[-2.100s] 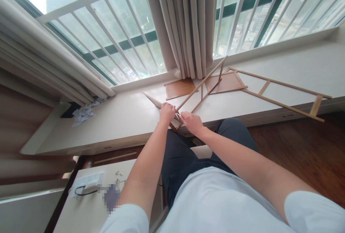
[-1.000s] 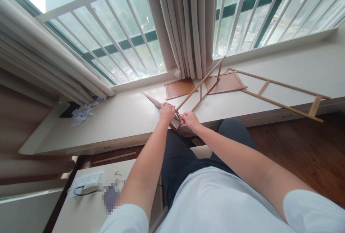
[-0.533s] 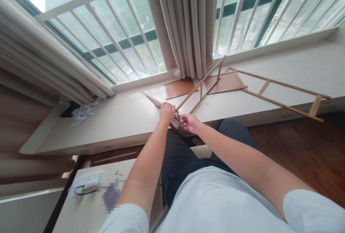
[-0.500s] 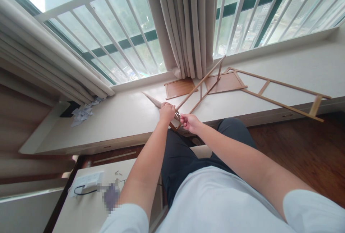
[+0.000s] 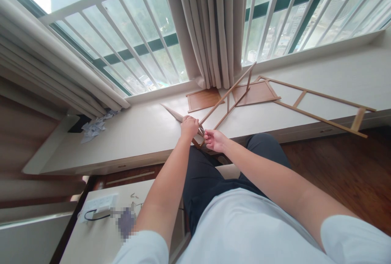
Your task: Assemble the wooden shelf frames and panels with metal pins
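Right now the left hand (image 5: 189,127) is wrapped tight around the near corner of a thin wooden frame (image 5: 227,94). The frame stands tilted on the white sill (image 5: 146,133) and points toward 1 o'clock. The right hand (image 5: 215,140) meets that same corner with its fingertips pinched together; what they pinch is too small to tell. Flat brown boards (image 5: 203,100) lie at 12 o'clock, and a ladder-shaped frame (image 5: 299,99) lies at 2 o'clock.
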The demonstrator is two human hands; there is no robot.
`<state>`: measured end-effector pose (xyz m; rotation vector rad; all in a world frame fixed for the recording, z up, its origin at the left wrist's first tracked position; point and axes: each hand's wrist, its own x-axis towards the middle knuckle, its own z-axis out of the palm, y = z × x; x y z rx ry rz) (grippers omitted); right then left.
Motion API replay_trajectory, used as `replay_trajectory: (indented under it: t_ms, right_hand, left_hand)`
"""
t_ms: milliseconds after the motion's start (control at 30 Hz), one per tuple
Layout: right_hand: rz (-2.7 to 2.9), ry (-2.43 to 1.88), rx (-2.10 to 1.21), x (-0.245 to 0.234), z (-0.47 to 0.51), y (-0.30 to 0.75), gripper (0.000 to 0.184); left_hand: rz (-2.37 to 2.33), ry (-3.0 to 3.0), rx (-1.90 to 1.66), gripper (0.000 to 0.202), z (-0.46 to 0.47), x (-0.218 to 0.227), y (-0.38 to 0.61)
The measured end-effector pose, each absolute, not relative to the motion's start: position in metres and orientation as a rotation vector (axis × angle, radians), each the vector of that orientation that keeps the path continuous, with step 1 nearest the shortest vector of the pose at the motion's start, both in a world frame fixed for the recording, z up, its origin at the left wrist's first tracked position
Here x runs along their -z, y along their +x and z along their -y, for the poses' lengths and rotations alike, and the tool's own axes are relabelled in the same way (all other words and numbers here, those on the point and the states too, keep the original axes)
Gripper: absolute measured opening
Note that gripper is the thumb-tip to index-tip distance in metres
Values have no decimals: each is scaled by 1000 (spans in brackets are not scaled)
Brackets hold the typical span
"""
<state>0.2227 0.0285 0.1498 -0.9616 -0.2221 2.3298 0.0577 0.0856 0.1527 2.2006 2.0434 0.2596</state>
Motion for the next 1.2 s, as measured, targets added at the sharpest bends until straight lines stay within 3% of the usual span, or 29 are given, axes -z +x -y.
replay_trajectory:
  t_ms: [267,533,867,1067,1200]
  right_hand:
    - [425,-1081,-2240,-142,-25,220,28]
    - [847,-1226,-1814,-128,-19,215,29]
    - [986,-1215,-1631,-113,-24,217,30]
    - [952,-1194,-1701,-119,-22,219,30]
    - [656,-1091,-2060,-130,-24,223,25]
  left_hand:
    - [-2066,2207,-198,41,-86,-151,58]
    - [-2035,2267,-263,40,-88,-147,55]
    - [-2019,2244,-300,40,-89,-145,54]
    - [-2049,2202,-290,41,-89,-146,55]
    - [-2051,2205,-299,42,-89,-147,56]
